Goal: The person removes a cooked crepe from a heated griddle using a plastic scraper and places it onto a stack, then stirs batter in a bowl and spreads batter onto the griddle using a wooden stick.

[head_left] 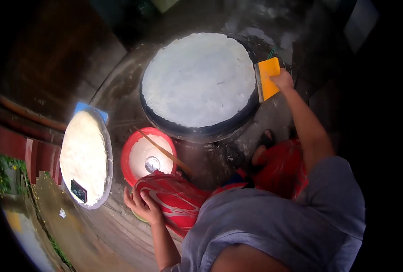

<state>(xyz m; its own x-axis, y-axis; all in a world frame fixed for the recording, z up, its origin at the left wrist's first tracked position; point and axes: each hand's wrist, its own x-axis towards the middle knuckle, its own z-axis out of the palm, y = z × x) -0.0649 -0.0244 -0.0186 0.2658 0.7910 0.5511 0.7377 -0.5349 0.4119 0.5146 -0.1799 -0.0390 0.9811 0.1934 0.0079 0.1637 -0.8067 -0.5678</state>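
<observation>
From a distance, I see my right grip (283, 80) closed on the yellow scraper (270, 78), its straight edge facing the round plate (199, 81), probably to meet the rim evenly. My left grip (143, 209) is open by the knee (176, 199), perhaps for balance. I can read no label.

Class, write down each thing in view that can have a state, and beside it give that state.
Dark round plate: covered nearly to its edge by a white layer.
Orange scraper: held beside the plate.
Right hand: closed on the scraper.
Left hand: open.
Red basin: holding something pale.
Phone: lying flat.
</observation>
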